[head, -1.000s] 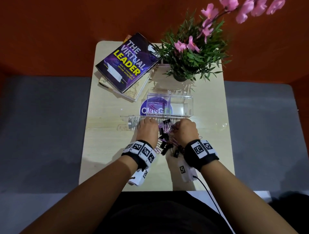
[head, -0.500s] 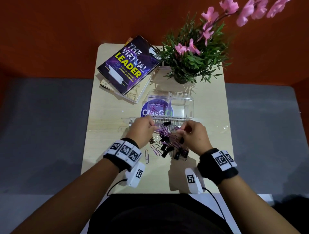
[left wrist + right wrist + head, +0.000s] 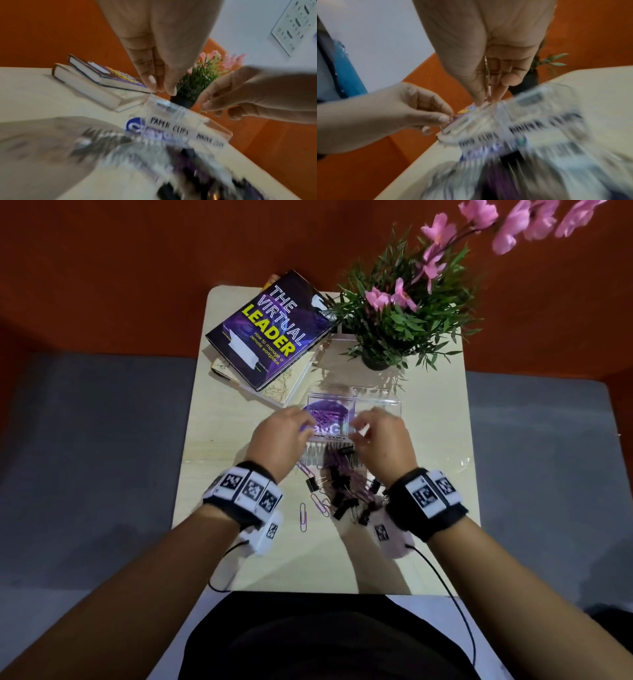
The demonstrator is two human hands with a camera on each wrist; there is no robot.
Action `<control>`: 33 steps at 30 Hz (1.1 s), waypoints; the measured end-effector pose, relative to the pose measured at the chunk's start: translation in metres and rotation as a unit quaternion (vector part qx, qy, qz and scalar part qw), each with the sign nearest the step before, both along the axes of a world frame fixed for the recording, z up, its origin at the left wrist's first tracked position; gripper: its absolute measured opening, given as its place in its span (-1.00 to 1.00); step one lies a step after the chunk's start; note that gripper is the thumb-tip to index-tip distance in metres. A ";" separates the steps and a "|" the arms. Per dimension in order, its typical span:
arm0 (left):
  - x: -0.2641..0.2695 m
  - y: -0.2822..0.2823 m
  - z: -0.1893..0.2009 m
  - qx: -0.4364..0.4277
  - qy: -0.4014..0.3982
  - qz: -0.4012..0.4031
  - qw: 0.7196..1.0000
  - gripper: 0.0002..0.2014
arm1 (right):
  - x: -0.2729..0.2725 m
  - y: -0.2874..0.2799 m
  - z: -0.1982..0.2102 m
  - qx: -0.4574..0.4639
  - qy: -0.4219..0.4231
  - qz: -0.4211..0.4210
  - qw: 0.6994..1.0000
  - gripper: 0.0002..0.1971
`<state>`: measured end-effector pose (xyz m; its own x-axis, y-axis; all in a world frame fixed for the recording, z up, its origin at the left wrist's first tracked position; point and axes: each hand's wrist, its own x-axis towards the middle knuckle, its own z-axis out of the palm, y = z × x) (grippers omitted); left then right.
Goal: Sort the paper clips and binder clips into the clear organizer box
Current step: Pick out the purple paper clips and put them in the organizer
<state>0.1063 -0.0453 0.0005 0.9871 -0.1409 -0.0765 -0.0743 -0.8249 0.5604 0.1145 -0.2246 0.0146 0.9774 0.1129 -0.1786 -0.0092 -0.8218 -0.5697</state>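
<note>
both forearms reach forward, bare, each wrist wrapped in a black band with white marker tiles. left hand (image 3: 284,429) palm down, fingers (image 3: 443,117) curled in, thumb and forefinger pressed tip to tip; what they pinch is too blurred to tell. right hand (image 3: 380,436) just beside it, palm down, fingers (image 3: 496,93) extended downward and close together, thumb alongside; a thin wire-like sliver shows between them, unclear. the two hands sit near each other, fingertips apart, wrists raised.
</note>
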 end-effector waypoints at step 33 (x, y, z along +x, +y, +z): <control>-0.027 -0.008 -0.063 0.211 0.103 -0.075 0.969 -0.81 | -0.077 -0.039 -0.060 -0.017 0.130 0.010 0.991 -0.88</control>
<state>0.0798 -0.0530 -0.0627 0.9155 -0.1955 -0.3517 -0.1344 -0.9724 0.1908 0.0372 -0.2640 -0.0456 0.8958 0.1212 -0.4275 -0.1350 -0.8423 -0.5218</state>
